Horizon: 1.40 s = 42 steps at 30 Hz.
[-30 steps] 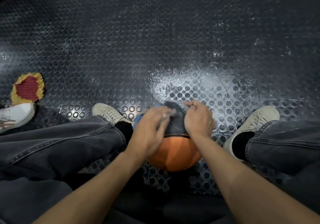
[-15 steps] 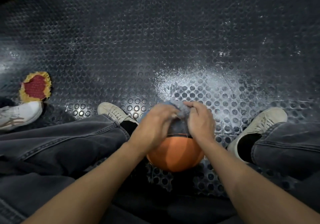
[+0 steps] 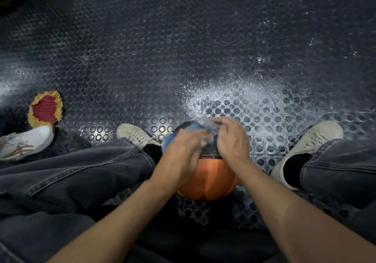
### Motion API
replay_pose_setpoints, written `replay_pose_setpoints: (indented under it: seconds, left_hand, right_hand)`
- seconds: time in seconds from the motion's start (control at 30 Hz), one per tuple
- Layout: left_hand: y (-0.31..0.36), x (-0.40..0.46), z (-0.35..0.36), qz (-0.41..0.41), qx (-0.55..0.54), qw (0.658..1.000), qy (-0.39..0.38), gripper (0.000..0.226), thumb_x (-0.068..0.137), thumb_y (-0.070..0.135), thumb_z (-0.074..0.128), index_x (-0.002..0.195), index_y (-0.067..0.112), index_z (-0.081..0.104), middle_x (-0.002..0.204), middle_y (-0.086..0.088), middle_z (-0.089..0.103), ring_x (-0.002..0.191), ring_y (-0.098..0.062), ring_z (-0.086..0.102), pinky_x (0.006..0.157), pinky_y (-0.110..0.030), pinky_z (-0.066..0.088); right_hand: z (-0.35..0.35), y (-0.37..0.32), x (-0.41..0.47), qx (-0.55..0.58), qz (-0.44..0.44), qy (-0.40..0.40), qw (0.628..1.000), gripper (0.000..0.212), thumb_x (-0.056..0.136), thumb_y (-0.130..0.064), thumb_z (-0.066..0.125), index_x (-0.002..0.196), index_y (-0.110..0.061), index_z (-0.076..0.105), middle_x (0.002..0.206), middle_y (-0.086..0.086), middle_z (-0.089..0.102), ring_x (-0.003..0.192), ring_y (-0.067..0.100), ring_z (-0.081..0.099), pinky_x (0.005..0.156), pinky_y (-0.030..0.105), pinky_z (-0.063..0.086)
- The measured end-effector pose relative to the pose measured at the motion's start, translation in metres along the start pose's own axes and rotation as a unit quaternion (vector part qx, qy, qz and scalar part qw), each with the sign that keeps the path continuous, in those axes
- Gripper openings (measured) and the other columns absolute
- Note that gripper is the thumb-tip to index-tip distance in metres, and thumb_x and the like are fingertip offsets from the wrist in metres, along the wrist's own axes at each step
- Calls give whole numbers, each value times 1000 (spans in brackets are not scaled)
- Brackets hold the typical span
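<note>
An orange and black ball point(image 3: 209, 179) sits on the studded floor between my two legs. My left hand point(image 3: 181, 153) grips a blue cloth point(image 3: 168, 140) and holds it against the ball's upper left side; this hand is motion-blurred. My right hand point(image 3: 232, 138) lies over the ball's black top right part with its fingers curled on the surface, holding the ball in place. The far side of the ball is hidden by both hands.
The black rubber floor point(image 3: 183, 59) has round studs and a white wet or powdery patch point(image 3: 234, 96) just beyond the ball. My beige shoes point(image 3: 134, 133) point(image 3: 309, 140) flank the ball. Another person's white shoe point(image 3: 26, 142) and a red-and-yellow pad point(image 3: 45, 109) lie at far left.
My left hand with the cloth has slid back and forth over the ball's top, now lying a little lower left. My right hand and the ball have stayed put.
</note>
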<state>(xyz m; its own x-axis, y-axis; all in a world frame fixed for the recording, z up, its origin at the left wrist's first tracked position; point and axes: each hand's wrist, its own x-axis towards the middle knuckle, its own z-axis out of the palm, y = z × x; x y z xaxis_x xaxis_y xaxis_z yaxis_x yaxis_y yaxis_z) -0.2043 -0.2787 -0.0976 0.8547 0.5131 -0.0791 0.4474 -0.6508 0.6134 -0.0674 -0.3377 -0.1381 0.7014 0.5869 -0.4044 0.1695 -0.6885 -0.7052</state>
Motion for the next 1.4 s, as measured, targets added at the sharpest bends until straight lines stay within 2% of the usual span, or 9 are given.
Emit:
replay_pose_setpoints:
  seconds: [0.23, 0.37, 0.53, 0.7, 0.83, 1.0, 1.13, 1.3, 1.4]
  left_hand:
    - [-7, 14, -16, -113, -15, 992, 62, 28, 98, 18, 42, 106, 17, 68, 112, -2, 68, 109, -21, 61, 97, -42, 46]
    - [0, -20, -2, 123, 42, 990, -50, 31, 94, 17, 41, 118, 16, 61, 126, -5, 62, 128, -25, 48, 113, -42, 28]
    - [-15, 5, -17, -121, -31, 989, 79, 26, 95, 6, 49, 111, 12, 69, 118, -3, 66, 114, -17, 58, 105, -26, 37]
    - [-17, -18, -9, 108, 20, 993, -50, 33, 92, 7, 48, 120, 17, 63, 130, 1, 59, 131, -14, 45, 117, -33, 23]
    - [-18, 5, -23, -69, -28, 995, 59, 25, 97, 10, 47, 110, 13, 68, 116, 0, 66, 112, -10, 57, 102, -32, 41]
    - [-3, -20, -6, 118, 45, 991, -50, 32, 93, 19, 42, 111, 13, 67, 125, -4, 61, 129, -21, 47, 114, -44, 27]
    - [-11, -3, -16, -50, 14, 997, 56, 27, 93, 16, 46, 109, 11, 67, 124, -2, 55, 117, -16, 52, 103, -36, 41]
    - [-10, -16, -7, 116, 30, 991, -57, 27, 94, 12, 46, 112, 8, 66, 116, -8, 57, 117, -28, 52, 105, -40, 36]
    - [-20, -1, -13, 14, 23, 999, 27, 23, 93, 8, 51, 107, 6, 68, 111, -7, 59, 107, -23, 56, 92, -45, 46]
  right_hand:
    - [3, -9, -1, -30, 3, -19, 999, 41, 103, -16, 35, 120, -36, 67, 126, -3, 65, 114, 20, 55, 106, 47, 40]
    - [3, -2, 3, -6, 10, 0, 1000, 43, 100, -15, 36, 113, -38, 70, 118, -1, 70, 97, 26, 62, 96, 52, 47]
    - [5, -6, 0, -23, 4, -10, 1000, 41, 103, -14, 35, 119, -32, 69, 81, -14, 56, 83, 15, 52, 102, 47, 43]
    - [4, -2, 0, -6, 9, -1, 1000, 41, 102, -14, 37, 115, -36, 70, 106, -4, 69, 92, 22, 59, 97, 48, 47]
    - [6, -6, 0, -11, -1, -11, 1000, 39, 103, -15, 36, 117, -32, 69, 79, -14, 57, 74, 15, 52, 89, 45, 48]
    - [3, -3, -2, 1, -3, 0, 1000, 41, 101, -15, 37, 112, -35, 71, 104, -4, 70, 95, 23, 60, 97, 51, 46]
    - [5, -5, 0, -14, -3, -12, 1000, 40, 104, -17, 35, 113, -35, 69, 100, -6, 64, 97, 21, 58, 99, 50, 44]
    - [5, 7, 3, 18, -5, 4, 1000, 40, 102, -16, 37, 111, -36, 71, 112, -1, 71, 89, 20, 59, 91, 47, 49]
    - [7, -1, 3, 2, -1, 2, 1000, 40, 103, -16, 36, 113, -34, 70, 87, -10, 64, 78, 17, 52, 91, 48, 47]
